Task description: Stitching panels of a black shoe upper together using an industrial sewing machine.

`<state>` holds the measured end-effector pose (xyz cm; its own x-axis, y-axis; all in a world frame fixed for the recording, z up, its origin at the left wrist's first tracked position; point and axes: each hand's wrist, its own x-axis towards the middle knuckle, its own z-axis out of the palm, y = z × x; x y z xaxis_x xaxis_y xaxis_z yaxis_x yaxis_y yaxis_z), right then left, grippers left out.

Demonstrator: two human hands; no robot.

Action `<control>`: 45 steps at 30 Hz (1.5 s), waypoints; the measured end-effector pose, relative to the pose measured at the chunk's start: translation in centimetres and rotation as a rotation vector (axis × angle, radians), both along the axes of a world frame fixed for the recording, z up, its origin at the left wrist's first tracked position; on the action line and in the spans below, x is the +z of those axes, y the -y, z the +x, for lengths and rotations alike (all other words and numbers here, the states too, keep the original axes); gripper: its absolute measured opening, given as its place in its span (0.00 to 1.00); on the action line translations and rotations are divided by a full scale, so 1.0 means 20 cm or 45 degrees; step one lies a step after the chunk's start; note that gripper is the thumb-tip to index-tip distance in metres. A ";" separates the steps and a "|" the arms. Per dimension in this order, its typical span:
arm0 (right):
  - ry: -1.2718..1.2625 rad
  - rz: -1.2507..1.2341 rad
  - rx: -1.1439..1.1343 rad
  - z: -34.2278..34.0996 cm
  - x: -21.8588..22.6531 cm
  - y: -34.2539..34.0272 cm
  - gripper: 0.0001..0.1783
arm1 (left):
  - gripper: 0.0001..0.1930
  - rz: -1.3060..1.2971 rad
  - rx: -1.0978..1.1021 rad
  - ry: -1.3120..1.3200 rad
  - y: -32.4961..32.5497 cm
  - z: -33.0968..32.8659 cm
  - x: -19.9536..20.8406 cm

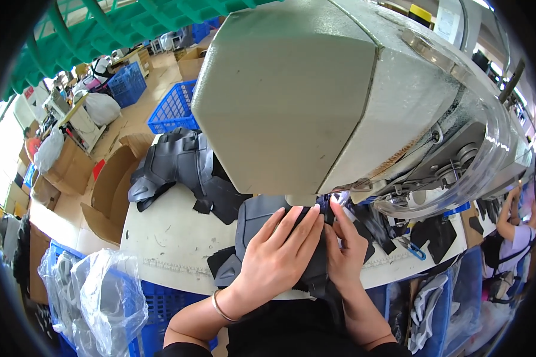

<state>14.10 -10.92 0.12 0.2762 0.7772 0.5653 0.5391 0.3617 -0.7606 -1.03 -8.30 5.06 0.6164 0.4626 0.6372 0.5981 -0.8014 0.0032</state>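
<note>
A large off-white sewing machine (pixel 286 113) stands over the work table, its needle area partly hidden by its own head and my fingers. Beneath it lies a dark grey and black padded fabric piece (pixel 253 217). My left hand (pixel 274 262) rests flat on this piece, fingers stretched forward to the stitching spot. Close beside it, my right hand (pixel 346 256) has its thumb and fingers bent together on the piece's black edge. Part of the piece hangs over the table's front edge, between my forearms.
More black padded pieces (pixel 181 160) are heaped at the table's left. Blue-handled scissors (pixel 412 249) lie to the right near black scraps (pixel 435 238). A plastic-lined blue crate (pixel 140 291) stands lower left, a cardboard box (pixel 110 196) beyond. Another person (pixel 515 238) is far right.
</note>
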 end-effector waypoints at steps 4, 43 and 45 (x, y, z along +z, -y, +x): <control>0.042 0.033 0.054 0.03 0.00 -0.01 0.27 | 0.21 0.009 0.009 -0.017 0.00 0.00 0.01; -0.089 -0.233 0.086 0.12 0.14 -0.08 0.17 | 0.19 0.025 0.031 0.057 -0.06 0.03 0.00; 0.268 -0.131 0.177 0.16 0.15 -0.10 0.17 | 0.19 0.034 0.043 0.056 -0.07 0.03 -0.01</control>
